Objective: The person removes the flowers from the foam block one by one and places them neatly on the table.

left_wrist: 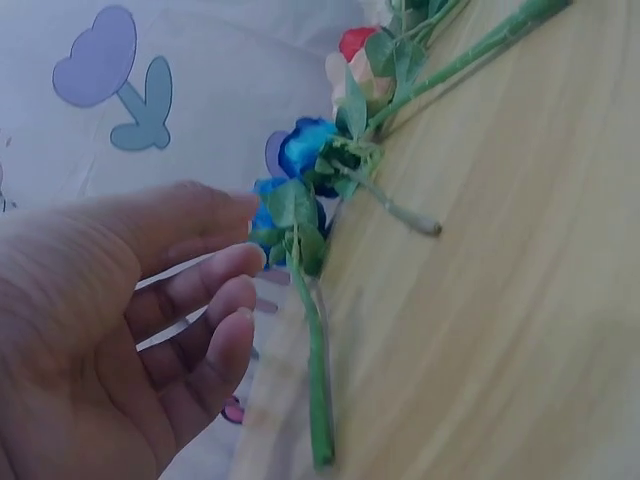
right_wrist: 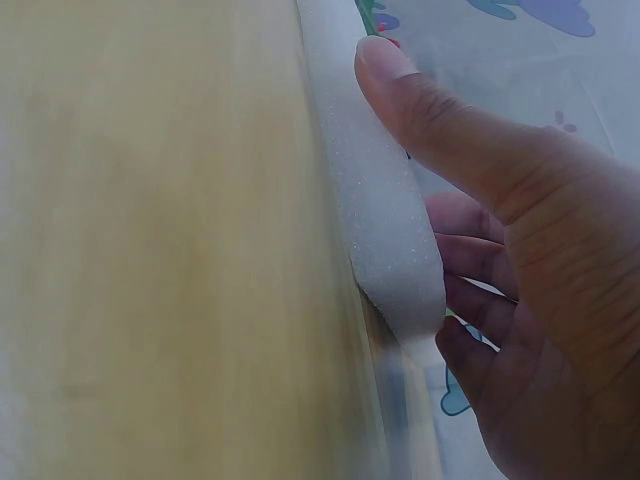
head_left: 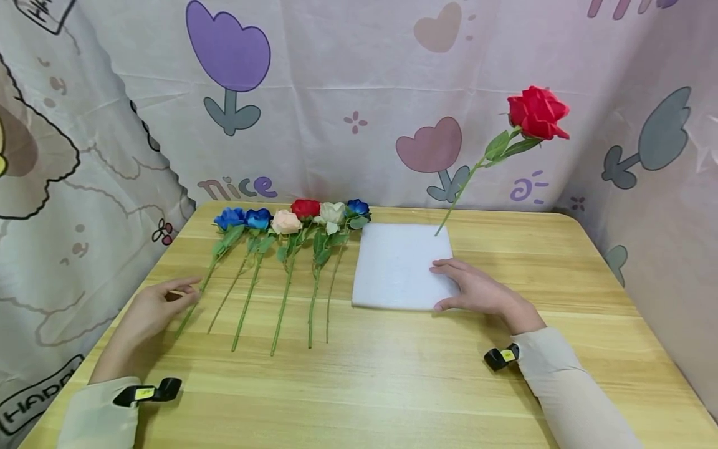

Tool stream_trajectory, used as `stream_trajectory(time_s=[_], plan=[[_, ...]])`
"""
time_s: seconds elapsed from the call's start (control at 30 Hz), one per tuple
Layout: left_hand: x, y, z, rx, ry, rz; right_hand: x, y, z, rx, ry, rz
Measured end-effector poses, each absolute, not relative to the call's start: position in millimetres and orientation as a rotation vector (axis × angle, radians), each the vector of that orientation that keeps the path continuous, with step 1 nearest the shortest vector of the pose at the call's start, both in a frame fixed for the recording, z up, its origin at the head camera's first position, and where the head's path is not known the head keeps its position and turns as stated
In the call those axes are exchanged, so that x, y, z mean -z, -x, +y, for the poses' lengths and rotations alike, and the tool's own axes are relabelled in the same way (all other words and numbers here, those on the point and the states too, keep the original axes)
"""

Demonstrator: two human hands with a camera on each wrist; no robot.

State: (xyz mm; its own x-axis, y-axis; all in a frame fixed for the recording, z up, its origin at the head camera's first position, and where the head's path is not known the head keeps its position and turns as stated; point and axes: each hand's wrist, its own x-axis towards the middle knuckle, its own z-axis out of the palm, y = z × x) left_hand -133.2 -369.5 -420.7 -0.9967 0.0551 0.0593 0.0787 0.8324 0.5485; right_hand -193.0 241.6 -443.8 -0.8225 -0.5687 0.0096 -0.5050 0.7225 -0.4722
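My left hand is beside the stem of the leftmost blue rose, fingers loosely bent. In the left wrist view that stem lies to the right of the fingertips, with no flower in the hand. My right hand rests on the right side of a white foam block. Its thumb is at the block's front edge and its other fingers lie on the right part. The right wrist view shows the thumb along the foam's edge. A red rose stands tilted to the right, its stem in the foam near the back right corner.
Right of the leftmost blue rose lie another blue rose, a peach rose, a red rose, a white rose and a third blue rose. Their stems point forward on the wooden table. A printed curtain hangs behind.
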Motion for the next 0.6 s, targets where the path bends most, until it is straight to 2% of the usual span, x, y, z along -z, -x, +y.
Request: stream_trajectory(time_s=[0.6], plan=[[390, 151, -325, 0.995, 0.267, -3.010, 443, 192, 240, 0.713, 0.887, 2.798]])
